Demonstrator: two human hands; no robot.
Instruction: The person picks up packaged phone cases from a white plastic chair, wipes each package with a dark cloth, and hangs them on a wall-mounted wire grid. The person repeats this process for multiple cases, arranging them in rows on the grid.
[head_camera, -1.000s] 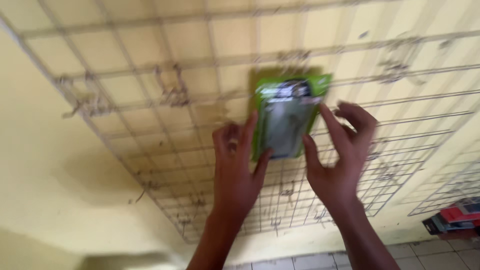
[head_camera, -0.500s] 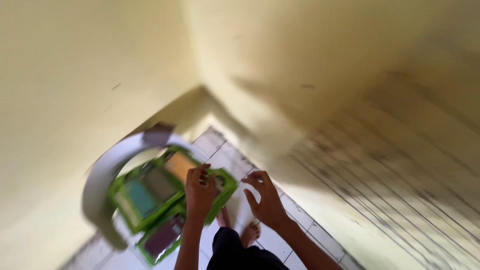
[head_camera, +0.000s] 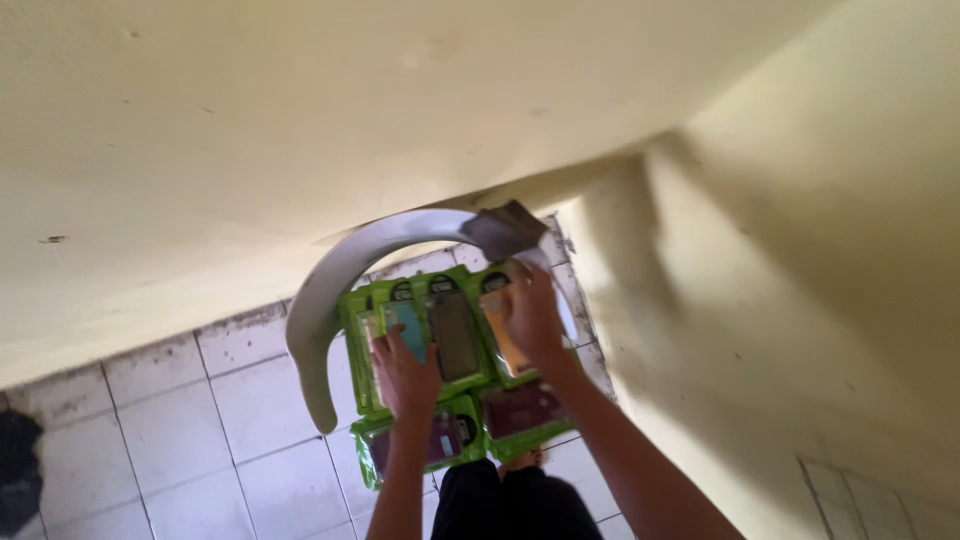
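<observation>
Several flat green packages holding phone cases lie in a pile on a seat below me. My left hand (head_camera: 405, 375) rests flat on the pile, its fingertips on a package with a teal case (head_camera: 402, 328). My right hand (head_camera: 535, 315) is closed over the edge of a package with an orange case (head_camera: 497, 335) at the pile's far right. Between the two hands a package with a dark grey case (head_camera: 455, 338) lies untouched. Two packages with maroon cases (head_camera: 525, 410) sit at the near side of the pile.
A curved white chair back (head_camera: 330, 290) arcs around the pile's left and far side. White floor tiles (head_camera: 200, 420) lie to the left. Yellow walls (head_camera: 800, 300) rise close on the right and ahead. A dark object (head_camera: 15, 470) lies at the left edge.
A second ago both hands held a green package up against a wire grid on the wall. The view has since swung down, and both hands have dropped onto the pile of packages.
</observation>
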